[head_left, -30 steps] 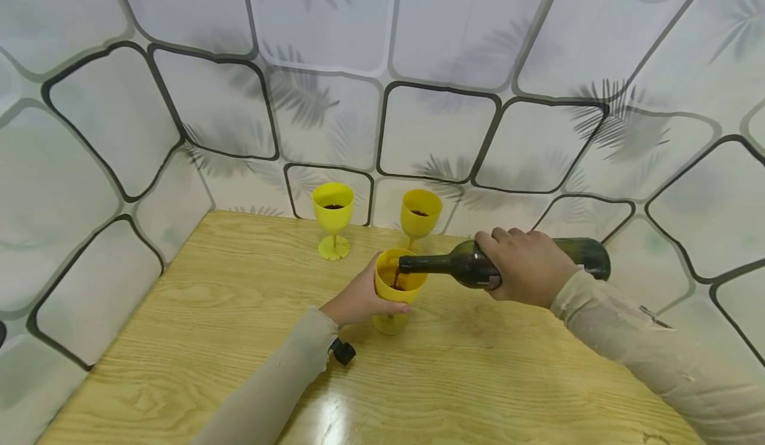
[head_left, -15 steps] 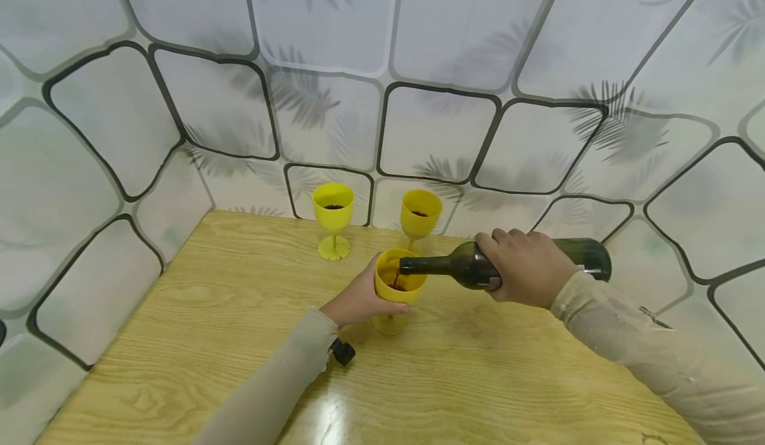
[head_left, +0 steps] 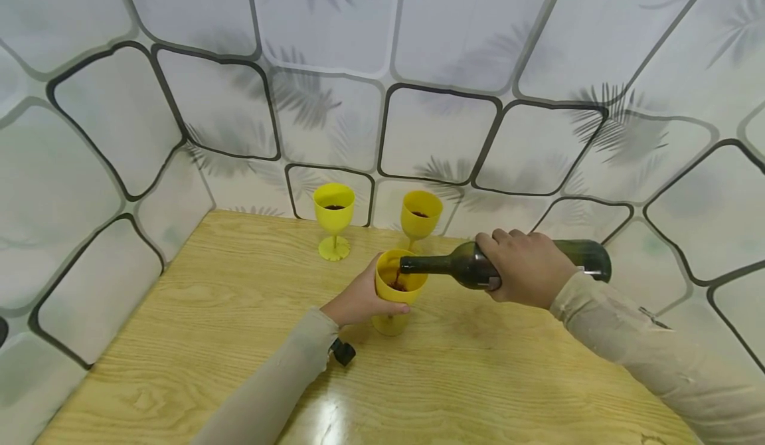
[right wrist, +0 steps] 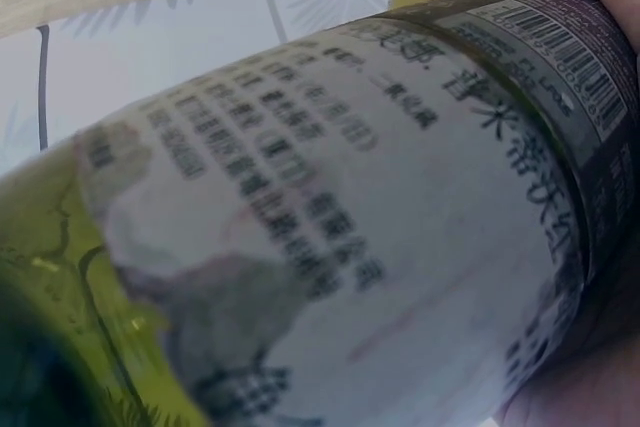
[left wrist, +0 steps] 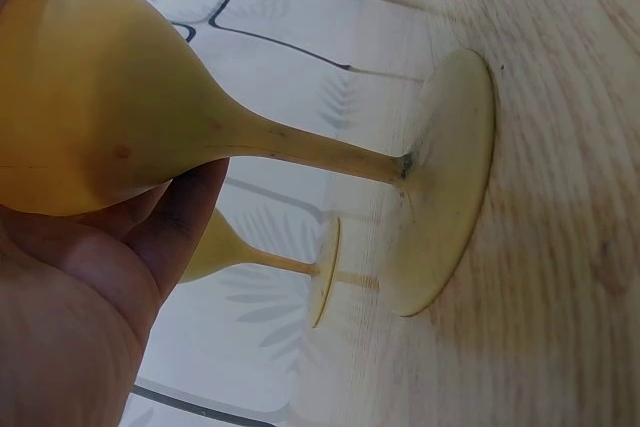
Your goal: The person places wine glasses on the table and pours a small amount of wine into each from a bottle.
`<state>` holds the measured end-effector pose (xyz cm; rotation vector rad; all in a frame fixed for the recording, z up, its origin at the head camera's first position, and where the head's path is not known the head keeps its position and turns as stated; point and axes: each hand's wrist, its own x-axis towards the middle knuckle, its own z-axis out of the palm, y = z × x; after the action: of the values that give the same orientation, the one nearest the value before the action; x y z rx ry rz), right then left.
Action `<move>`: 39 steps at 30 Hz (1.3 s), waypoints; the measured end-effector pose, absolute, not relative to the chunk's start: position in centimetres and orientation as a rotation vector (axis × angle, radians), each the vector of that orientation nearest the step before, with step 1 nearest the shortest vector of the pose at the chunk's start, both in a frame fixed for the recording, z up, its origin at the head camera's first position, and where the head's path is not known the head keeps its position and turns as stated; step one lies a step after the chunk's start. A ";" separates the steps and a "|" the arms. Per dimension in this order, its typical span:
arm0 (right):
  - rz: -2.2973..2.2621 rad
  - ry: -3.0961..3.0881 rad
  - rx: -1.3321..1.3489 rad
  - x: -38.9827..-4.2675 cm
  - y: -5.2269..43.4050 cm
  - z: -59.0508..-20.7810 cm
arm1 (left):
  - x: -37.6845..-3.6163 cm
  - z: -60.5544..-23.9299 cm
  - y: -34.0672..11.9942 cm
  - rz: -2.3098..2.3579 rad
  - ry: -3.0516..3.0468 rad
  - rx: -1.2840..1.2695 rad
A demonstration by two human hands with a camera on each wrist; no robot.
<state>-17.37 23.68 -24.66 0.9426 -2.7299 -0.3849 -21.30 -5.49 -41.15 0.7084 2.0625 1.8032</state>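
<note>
The table (head_left: 239, 312) is surfaced in light wood grain with a glossy finish; a glare patch is seen near its front edge. The goblet (head_left: 397, 285) on the table appears to be matt yellow plastic, slightly scuffed at the stem. The bottle (head_left: 466, 264) above it is dark green glossy glass, with a smooth paper label (right wrist: 330, 237).

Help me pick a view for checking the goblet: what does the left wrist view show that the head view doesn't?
Only the left wrist view shows the held goblet's stem and the underside of its foot standing on the table. Only the head view shows the bottle in the right hand, its mouth over the cup. Both show the left hand gripping the held goblet.
</note>
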 end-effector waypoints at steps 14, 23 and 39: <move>-0.376 -2.731 0.936 -17.4 23.7 -24.6 | -21.1 -41.0 -5.5 1.808 2.049 0.707; -0.377 -2.729 0.929 -17.4 23.7 -24.4 | -21.1 -41.0 -5.5 1.812 2.036 0.725; -0.376 -2.745 0.924 -17.3 23.7 -24.3 | -21.2 -41.0 -5.5 1.816 2.032 0.718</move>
<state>-17.27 23.68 -24.31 0.9242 -2.7453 -0.3763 -21.16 -5.48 -41.01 0.7183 2.0319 1.8162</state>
